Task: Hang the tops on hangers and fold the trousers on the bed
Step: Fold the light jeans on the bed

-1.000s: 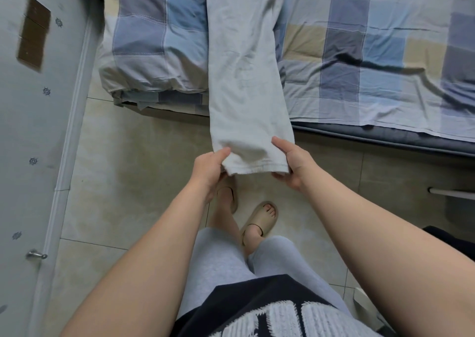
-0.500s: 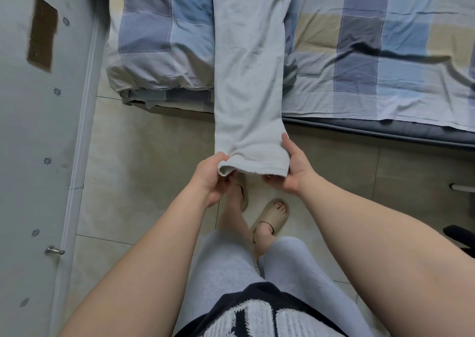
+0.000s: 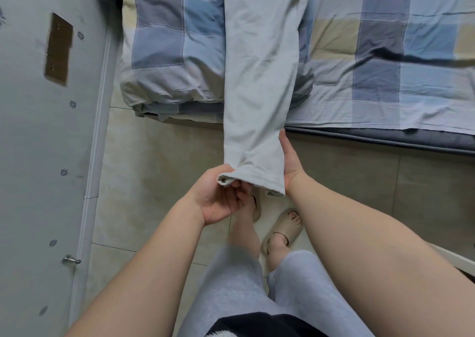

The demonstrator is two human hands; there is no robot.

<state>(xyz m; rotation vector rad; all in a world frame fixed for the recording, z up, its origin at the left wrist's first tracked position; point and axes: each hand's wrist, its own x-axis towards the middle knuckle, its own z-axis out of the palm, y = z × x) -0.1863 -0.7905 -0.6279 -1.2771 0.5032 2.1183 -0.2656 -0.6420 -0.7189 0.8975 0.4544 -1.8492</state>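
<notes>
Light grey trousers (image 3: 259,74) lie lengthwise from the bed (image 3: 385,54) out over its front edge, the leg ends held above the floor. My left hand (image 3: 221,195) grips the left corner of the hem, fingers curled under the rolled fabric. My right hand (image 3: 290,162) holds the right edge of the leg a little above the hem, thumb on top along the cloth and fingers hidden beneath. The upper part of the trousers runs out of view at the top.
A checked blue, grey and beige cover lies on the bed, with a bunched duvet (image 3: 174,54) at its left end. A pale door (image 3: 46,156) with a small knob stands at the left. My feet in beige slippers (image 3: 282,228) stand on the tiled floor.
Both hands have lifted the hem and carried it toward the bed. The left hand has turned palm-up under its corner, and the right hand has slid up along the right edge.
</notes>
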